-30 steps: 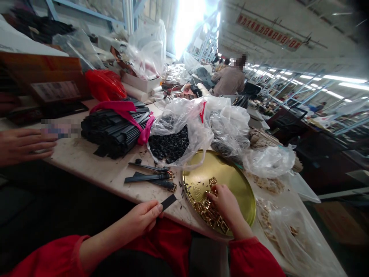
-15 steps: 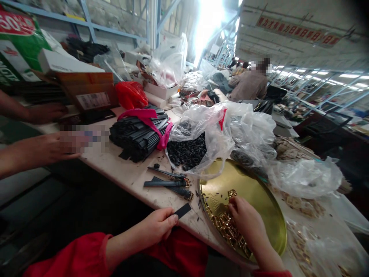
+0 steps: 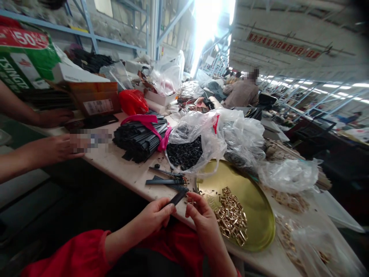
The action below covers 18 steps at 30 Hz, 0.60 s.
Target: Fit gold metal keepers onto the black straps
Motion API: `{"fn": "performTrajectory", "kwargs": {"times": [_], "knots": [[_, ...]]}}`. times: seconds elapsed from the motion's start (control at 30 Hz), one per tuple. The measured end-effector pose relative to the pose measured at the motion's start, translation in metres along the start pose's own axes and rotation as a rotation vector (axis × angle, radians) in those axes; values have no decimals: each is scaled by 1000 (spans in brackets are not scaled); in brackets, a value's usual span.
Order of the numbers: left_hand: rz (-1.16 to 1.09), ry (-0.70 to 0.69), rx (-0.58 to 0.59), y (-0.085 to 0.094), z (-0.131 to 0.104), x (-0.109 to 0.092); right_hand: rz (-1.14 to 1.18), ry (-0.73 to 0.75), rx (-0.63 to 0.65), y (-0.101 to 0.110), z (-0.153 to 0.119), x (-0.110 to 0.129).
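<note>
My left hand (image 3: 157, 216) pinches a short black strap (image 3: 178, 197) between thumb and fingers, its far end pointing up and to the right. Close to that end, my right hand (image 3: 203, 221) is closed on a small gold buckle (image 3: 190, 199); whether strap and buckle touch I cannot tell. Beside my right hand lies a pile of gold buckles (image 3: 232, 219) in a round gold tray (image 3: 263, 215). Several black straps with buckles (image 3: 163, 182) rest on the table just beyond my hands. Farther back is a clear plastic bag (image 3: 211, 148) of small black loops (image 3: 184, 152).
A bundle of black straps (image 3: 135, 138) tied with pink cloth (image 3: 164, 139) lies left of the bag. Another person's hand (image 3: 57, 148) is at the table's left edge, near a cardboard box (image 3: 95, 98). More plastic bags (image 3: 291, 175) lie at the right.
My right hand has left the tray with a gold buckle and come left to the strap's end. My left hand still holds the strap. The view has shifted slightly.
</note>
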<state>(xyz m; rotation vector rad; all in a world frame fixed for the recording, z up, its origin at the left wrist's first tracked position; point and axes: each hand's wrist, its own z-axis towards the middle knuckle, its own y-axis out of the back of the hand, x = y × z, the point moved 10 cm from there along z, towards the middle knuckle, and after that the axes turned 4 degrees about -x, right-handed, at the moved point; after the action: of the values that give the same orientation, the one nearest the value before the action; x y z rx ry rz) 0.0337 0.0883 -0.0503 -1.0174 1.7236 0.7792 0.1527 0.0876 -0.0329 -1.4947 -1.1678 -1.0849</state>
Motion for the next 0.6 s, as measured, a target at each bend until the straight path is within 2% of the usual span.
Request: {"fn": "performTrajectory", "kwargs": {"times": [0.07, 0.13, 0.27, 0.5, 0.6], "knots": [[11, -34, -46, 5, -3, -8, 79, -23, 12, -6, -5, -3], [73, -124, -93, 9, -6, -22, 102, -14, 33, -9, -10, -5], [216, -284, -130, 8, -15, -44, -32, 64, 111, -16, -16, -6], [337, -246, -119, 9, -27, -43, -362, 208, 135, -22, -26, 4], [314, -216, -107, 8, -24, -38, -257, 157, 195, -31, -31, 6]]}}
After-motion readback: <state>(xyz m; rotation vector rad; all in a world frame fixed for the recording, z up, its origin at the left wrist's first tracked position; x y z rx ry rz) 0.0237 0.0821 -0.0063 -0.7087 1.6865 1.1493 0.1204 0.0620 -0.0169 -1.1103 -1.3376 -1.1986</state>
